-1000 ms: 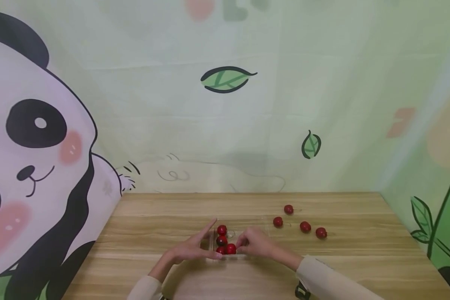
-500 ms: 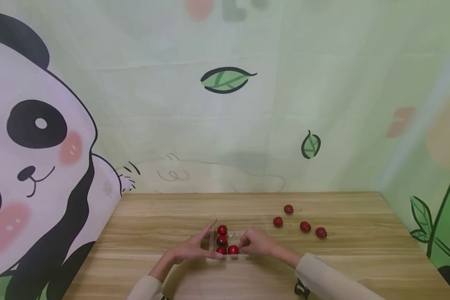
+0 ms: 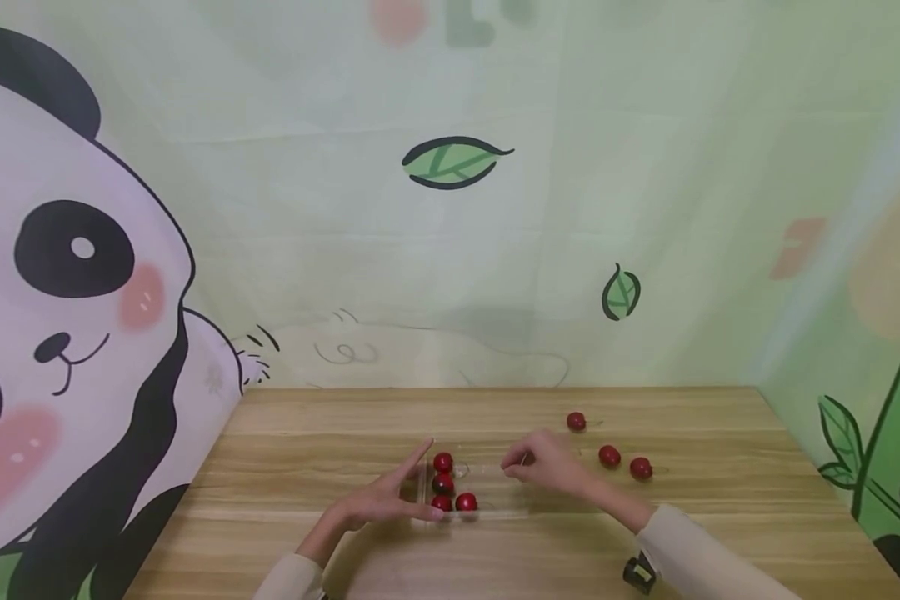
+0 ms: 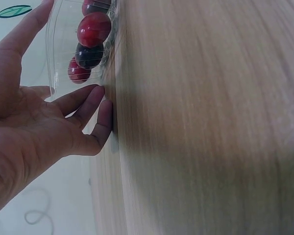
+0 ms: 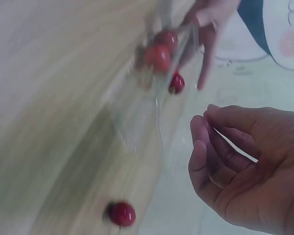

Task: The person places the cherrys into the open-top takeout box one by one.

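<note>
A clear plastic box (image 3: pixel 495 515) sits on the table in the head view, with several dark red cherries at its left end. Three of them line up along that end, and another cherry (image 3: pixel 466 502) lies to the right of the front one. My left hand (image 4: pixel 44 117) holds the box's left end, thumb at the near side and index finger reaching along the far side. Over the box's right part hovers my right hand (image 3: pixel 543 462), fingers loosely bent. Nothing shows between its thumb and fingertips in the right wrist view.
Right of the box lie loose cherries with stems: one at the back (image 3: pixel 576 422), a middle one (image 3: pixel 609 456) and a right one (image 3: pixel 641 468). The wooden table (image 3: pixel 307 417) meets a pale green wall cloth (image 3: pixel 307 250) printed with a panda and leaves.
My right hand has let go of the front cherry in the box and moved up and right, now covering one loose cherry. My left hand has stayed at the box.
</note>
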Motion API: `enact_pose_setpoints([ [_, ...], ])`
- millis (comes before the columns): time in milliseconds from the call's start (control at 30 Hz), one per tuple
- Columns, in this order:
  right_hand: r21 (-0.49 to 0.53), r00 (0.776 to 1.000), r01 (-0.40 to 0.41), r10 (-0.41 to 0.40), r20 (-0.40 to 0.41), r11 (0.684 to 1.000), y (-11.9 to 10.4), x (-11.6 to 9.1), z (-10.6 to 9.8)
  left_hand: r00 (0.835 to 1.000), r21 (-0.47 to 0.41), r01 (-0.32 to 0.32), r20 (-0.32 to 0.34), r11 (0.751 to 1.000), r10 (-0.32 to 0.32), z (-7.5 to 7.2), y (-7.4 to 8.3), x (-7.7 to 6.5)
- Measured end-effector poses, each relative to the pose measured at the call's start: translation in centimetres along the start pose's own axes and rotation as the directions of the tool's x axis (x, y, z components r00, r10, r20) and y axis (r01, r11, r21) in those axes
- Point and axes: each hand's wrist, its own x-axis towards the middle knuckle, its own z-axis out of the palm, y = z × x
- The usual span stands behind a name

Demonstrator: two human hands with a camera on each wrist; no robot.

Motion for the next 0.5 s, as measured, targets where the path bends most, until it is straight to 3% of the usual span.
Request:
enact_pose_setpoints([
  [200,0.023,0.997,-0.054,0.055,-0.053,0.998,2.2,-1.1,-3.1,1.000,0.001,0.009,0.005,1.000,-0.009,0.1,-0.1,0.1],
  [500,-0.112,0.967,-0.221,0.202,-0.156,0.969,7.7,-1.7,-7.1,1.000,0.007,0.003,0.002,1.000,-0.003,0.1,0.0,0.1],
])
